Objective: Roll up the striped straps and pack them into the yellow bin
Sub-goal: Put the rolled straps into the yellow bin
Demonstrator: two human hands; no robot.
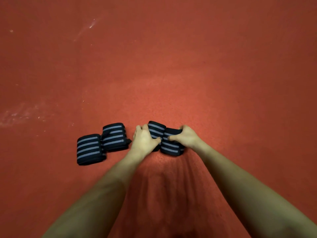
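Several rolled black straps with grey stripes lie in a row on the red floor. My left hand (145,139) grips one rolled strap (157,129) just right of centre. My right hand (186,136) grips the rolled strap beside it (170,146), and the two rolls touch. Two more rolled straps lie to the left, untouched: one (114,137) close to my left hand and one (89,149) farther left and nearer to me. The yellow bin is not in view.
The red textured floor (171,66) fills the view. Pale scuff marks (20,115) show at the far left and another scuff (91,25) toward the upper left.
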